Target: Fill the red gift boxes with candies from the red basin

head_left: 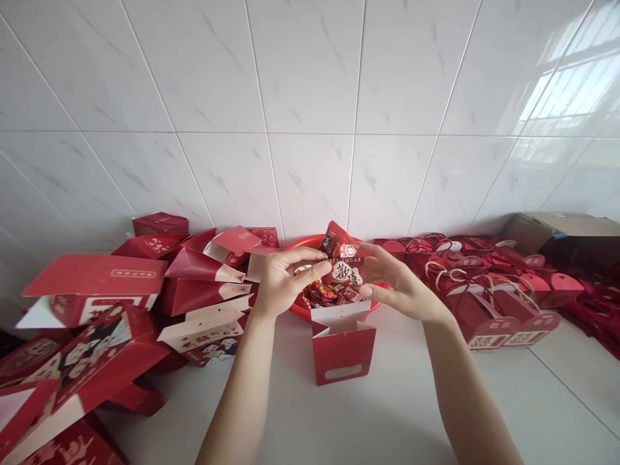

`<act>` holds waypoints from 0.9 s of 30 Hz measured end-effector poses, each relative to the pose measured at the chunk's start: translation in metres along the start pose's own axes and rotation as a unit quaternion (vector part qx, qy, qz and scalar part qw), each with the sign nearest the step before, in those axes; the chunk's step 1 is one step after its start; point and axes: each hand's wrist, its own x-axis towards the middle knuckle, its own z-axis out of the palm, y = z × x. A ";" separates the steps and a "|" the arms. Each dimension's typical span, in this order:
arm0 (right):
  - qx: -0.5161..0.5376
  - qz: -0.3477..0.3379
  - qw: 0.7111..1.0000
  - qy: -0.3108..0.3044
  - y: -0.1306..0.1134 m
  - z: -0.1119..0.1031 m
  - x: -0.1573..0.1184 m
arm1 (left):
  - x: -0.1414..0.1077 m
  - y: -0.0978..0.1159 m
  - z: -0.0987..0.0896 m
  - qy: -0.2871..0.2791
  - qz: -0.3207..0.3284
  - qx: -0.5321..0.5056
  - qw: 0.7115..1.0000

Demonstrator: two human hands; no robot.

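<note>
Over a red basin of wrapped sweets, my left hand pinches the left side of a red packet with pale Chinese characters. At its right edge is my right hand, thumb and fingers apart, close beside the packet; whether it touches is unclear. Another red packet rises behind the first one. In front of the basin stands an upright red paper box with its top flaps open, between my forearms. Its inside is mostly hidden.
Many open red paper boxes lie piled on the left. Closed red boxes with string handles stand on the right. Behind them is a brown carton near the tiled wall. A white surface lies beneath everything.
</note>
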 end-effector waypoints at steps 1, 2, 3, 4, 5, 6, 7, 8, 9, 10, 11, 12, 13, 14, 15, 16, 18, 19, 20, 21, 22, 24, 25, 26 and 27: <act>0.031 -0.010 0.999 0.010 -0.001 0.001 -0.001 | 0.000 0.001 0.001 -0.016 0.001 0.004 1.000; 0.053 -0.016 0.998 0.017 -0.002 0.003 -0.002 | -0.001 0.003 0.001 -0.030 0.002 0.010 1.000; 0.068 -0.018 0.997 0.023 -0.003 0.005 -0.002 | -0.002 0.004 0.002 -0.043 0.005 0.017 0.999; 0.077 -0.018 0.997 0.027 -0.003 0.008 -0.002 | -0.002 0.006 0.003 -0.056 0.008 0.024 0.998; 0.083 -0.018 0.996 0.029 -0.003 0.010 -0.002 | -0.003 0.008 0.003 -0.071 0.011 0.032 0.997; 0.085 -0.019 0.996 0.033 -0.003 0.013 -0.001 | -0.004 0.010 0.004 -0.089 0.011 0.039 0.995; 0.081 -0.022 0.996 0.037 -0.003 0.016 0.000 | -0.005 0.012 0.004 -0.109 0.008 0.044 0.993; 0.075 -0.025 0.996 0.046 -0.004 0.019 0.001 | -0.006 0.014 0.005 -0.127 0.002 0.046 0.991; 0.068 -0.028 0.996 0.059 -0.004 0.022 0.002 | -0.007 0.016 0.005 -0.140 -0.004 0.048 0.989; 0.059 -0.032 0.995 0.076 -0.005 0.026 0.003 | -0.007 0.018 0.005 -0.145 -0.010 0.049 0.988; 0.052 -0.034 0.993 0.097 -0.005 0.029 0.004 | -0.008 0.019 0.006 -0.143 -0.015 0.049 0.988; 0.047 -0.036 0.991 0.119 -0.006 0.032 0.005 | -0.009 0.020 0.006 -0.137 -0.019 0.048 0.989; 0.044 -0.037 0.989 0.138 -0.006 0.035 0.006 | -0.010 0.022 0.007 -0.133 -0.022 0.046 0.990; 0.041 -0.037 0.986 0.155 -0.006 0.037 0.007 | -0.011 0.023 0.008 -0.133 -0.026 0.043 0.990; 0.037 -0.036 0.984 0.170 -0.006 0.039 0.007 | -0.012 0.024 0.008 -0.137 -0.028 0.041 0.989; 0.031 -0.033 0.982 0.184 -0.006 0.040 0.008 | -0.012 0.024 0.009 -0.144 -0.030 0.042 0.988; 0.018 -0.019 0.979 0.203 -0.006 0.039 0.008 | -0.014 0.026 0.007 -0.158 -0.029 0.056 0.985; 0.012 -0.011 0.978 0.209 -0.006 0.037 0.008 | -0.014 0.026 0.006 -0.161 -0.028 0.068 0.984; 0.009 -0.005 0.977 0.213 -0.006 0.035 0.007 | -0.015 0.027 0.003 -0.160 -0.028 0.083 0.983; 0.006 0.000 0.977 0.214 -0.006 0.031 0.006 | -0.015 0.029 0.000 -0.160 -0.027 0.100 0.982; 0.001 0.001 0.977 0.213 -0.007 0.027 0.005 | -0.016 0.030 -0.004 -0.161 -0.025 0.120 0.979; -0.013 -0.005 0.978 0.207 -0.008 0.018 0.002 | -0.018 0.035 -0.012 -0.191 -0.024 0.170 0.966; -0.023 -0.009 0.980 0.199 -0.008 0.014 0.000 | -0.019 0.037 -0.015 -0.221 -0.029 0.197 0.955; -0.033 -0.015 0.982 0.186 -0.008 0.011 -0.001 | -0.019 0.038 -0.017 -0.258 -0.040 0.223 0.939; -0.042 -0.020 0.985 0.168 -0.008 0.009 -0.002 | -0.020 0.039 -0.018 -0.294 -0.058 0.243 0.923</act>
